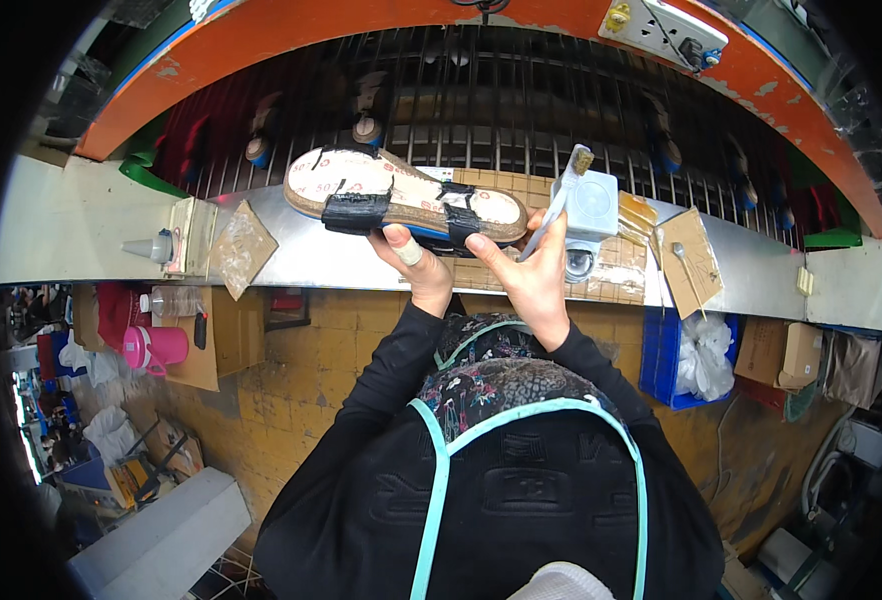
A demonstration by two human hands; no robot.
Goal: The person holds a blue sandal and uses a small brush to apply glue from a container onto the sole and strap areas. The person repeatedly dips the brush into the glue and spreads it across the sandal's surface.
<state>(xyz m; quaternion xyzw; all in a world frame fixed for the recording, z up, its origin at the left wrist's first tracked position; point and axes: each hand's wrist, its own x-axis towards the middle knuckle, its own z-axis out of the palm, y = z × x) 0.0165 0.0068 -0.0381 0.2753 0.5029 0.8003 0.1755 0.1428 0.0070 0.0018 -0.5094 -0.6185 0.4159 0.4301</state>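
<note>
Holding a sandal (418,197) left of the white container (593,205), above the bench (301,250).
The left hand (418,268) grips its near side; the right hand (536,285), clasping a brush (558,202) by the container, steadies the heel. A slackened grip could drop it; a turned wrist could smudge the container.

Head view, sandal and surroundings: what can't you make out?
Head view: underside of the sandal, facing away from view.
Head view: most fingers of the left hand, behind the sandal.
Head view: contents of the white bag, masked by crumpled plastic.
Head view: rest of the black object, cut by the top edge.
</note>
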